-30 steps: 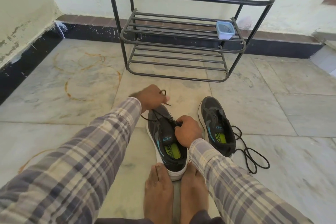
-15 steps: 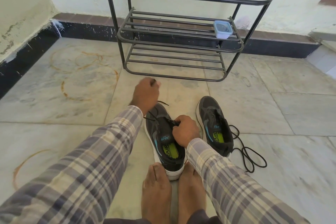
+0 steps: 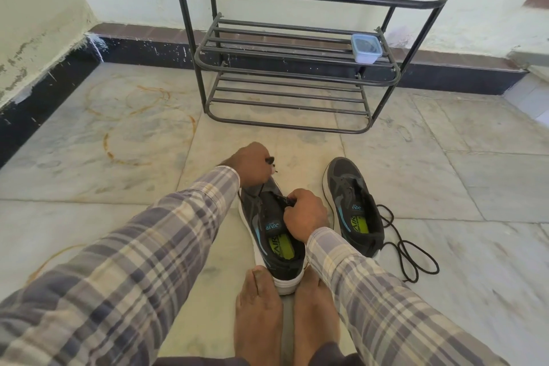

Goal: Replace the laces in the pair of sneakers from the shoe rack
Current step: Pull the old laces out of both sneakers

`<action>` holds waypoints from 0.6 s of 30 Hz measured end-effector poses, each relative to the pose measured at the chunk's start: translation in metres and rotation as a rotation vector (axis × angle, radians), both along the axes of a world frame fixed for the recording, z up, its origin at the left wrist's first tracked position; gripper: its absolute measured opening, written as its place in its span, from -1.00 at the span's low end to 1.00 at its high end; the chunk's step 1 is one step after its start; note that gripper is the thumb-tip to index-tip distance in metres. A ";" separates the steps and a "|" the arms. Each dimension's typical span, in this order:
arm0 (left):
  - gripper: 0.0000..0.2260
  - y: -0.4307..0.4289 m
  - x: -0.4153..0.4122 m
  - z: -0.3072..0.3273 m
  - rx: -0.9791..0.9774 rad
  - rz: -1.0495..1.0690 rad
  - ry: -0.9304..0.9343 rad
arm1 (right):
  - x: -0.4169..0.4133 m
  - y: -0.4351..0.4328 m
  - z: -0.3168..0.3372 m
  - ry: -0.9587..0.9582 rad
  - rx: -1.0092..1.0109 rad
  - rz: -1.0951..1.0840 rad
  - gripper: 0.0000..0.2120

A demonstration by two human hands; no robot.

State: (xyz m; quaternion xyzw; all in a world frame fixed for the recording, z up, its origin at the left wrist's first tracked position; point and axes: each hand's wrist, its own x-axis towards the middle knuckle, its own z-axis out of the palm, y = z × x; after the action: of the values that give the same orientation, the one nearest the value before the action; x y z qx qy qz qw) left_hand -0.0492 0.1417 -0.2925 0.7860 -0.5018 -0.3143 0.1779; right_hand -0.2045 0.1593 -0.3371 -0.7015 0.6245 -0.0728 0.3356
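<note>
Sneaker (image 3: 269, 217) wedged between bare feet (image 3: 258, 315); second sneaker (image 3: 350, 184), loose lace (image 3: 401, 246) beside it.

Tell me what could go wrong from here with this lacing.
1. The left hand grips the lace end ahead of the sneaker, which only the bare feet brace at its heel; a hard tug could tip or slide it.
2. The right hand pinches the lace at the eyelets; if it slips, the threaded part may go slack.
3. The loose lace lies coiled beside the other sneaker, near the right sleeve, which might snag it.
</note>
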 end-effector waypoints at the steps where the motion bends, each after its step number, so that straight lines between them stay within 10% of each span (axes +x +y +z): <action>1: -0.83 -0.002 -0.003 0.002 -0.035 0.122 0.156 | 0.000 0.000 0.000 0.003 -0.001 0.000 -0.74; 6: -0.86 -0.012 -0.020 0.012 -0.017 0.354 0.428 | 0.001 0.001 0.000 0.009 -0.001 -0.003 -0.74; 18: -0.68 -0.027 -0.047 0.053 -0.178 0.018 0.340 | -0.001 0.000 -0.002 -0.009 0.008 0.009 -0.74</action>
State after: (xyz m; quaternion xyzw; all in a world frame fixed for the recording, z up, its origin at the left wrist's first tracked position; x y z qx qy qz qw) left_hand -0.0961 0.1142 -0.2397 0.7072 -0.4833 -0.3953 0.3316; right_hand -0.2054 0.1593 -0.3388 -0.7026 0.6200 -0.0719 0.3417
